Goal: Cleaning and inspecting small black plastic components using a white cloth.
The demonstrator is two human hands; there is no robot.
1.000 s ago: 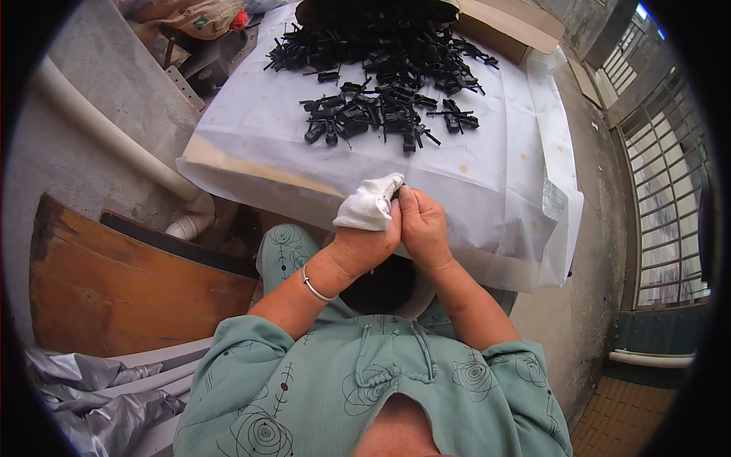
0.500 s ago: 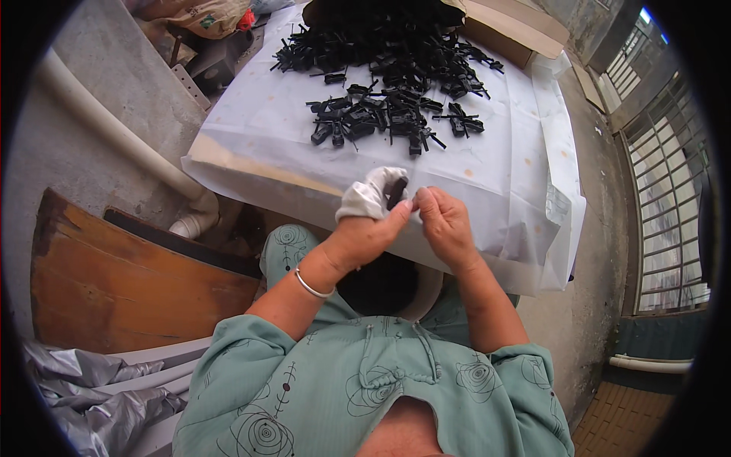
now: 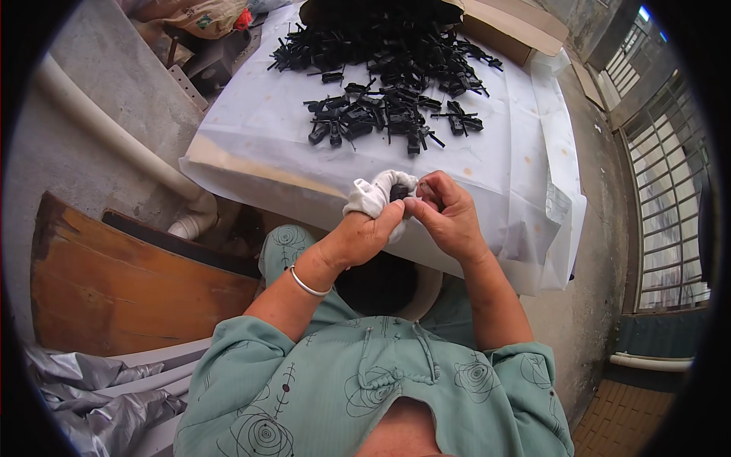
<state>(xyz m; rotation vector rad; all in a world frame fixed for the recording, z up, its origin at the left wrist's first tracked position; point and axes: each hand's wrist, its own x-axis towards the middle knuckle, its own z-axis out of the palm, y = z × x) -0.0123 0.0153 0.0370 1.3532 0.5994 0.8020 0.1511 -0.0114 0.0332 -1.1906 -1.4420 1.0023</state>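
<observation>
My left hand (image 3: 365,234), partly wrapped in a white cloth (image 3: 371,195), is closed round a small black part (image 3: 399,193) just in front of the table's near edge. The part's exact kind is hard to make out. My right hand (image 3: 451,213) meets it from the right, thumb and fingers bent together in a pinch at the part's side. What that pinch holds, if anything, is hidden. Beyond both hands, a heap of small black plastic parts with thin sticks (image 3: 388,91) spreads over the white-covered table (image 3: 274,160).
An open cardboard box (image 3: 514,30) stands at the table's far right. Between my knees is a round container (image 3: 428,293) with a dark inside. A brown wooden board (image 3: 137,286) leans at the left, below a pale pipe (image 3: 122,137). Barred windows (image 3: 666,213) line the right.
The right hand has turned, its fingers now bent over beside the black part. The left hand and cloth have shifted slightly right, and the part now shows less.
</observation>
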